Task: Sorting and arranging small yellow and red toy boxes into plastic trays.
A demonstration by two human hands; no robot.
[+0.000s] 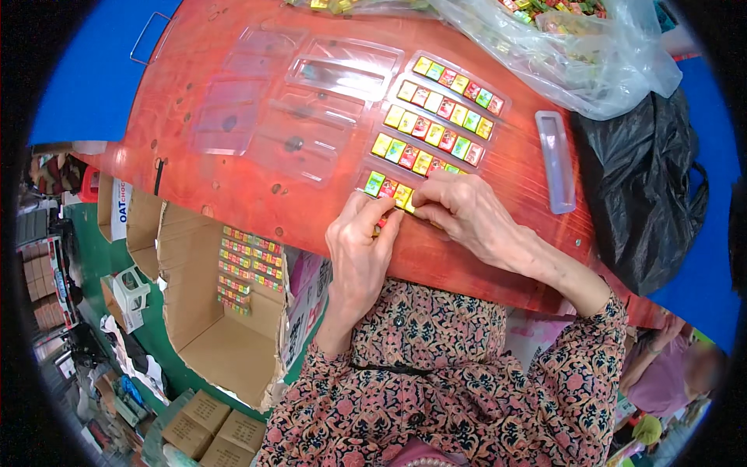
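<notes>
A clear plastic tray (500, 95) lies near the table's right middle, with small wrapped packets in red, yellow and green set in several slanting rows. Both of my hands are at the nearest row. My left hand (359, 245) is closed, thumb and fingers pinched; a small red packet (379, 226) shows between them. My right hand (475, 218) is closed too, its fingertips pinching a small yellow packet (410, 205) at that row's near edge. The fingers of the right hand cover the right end of the row.
Empty clear trays (299, 144) lie left on the red table (233, 183). A clear bag (560, 70) of packets stands far right, above a black bag (642, 187) and a narrow clear tray (554, 159). An open carton (194, 296) holds filled trays; another person (661, 377) sits lower right.
</notes>
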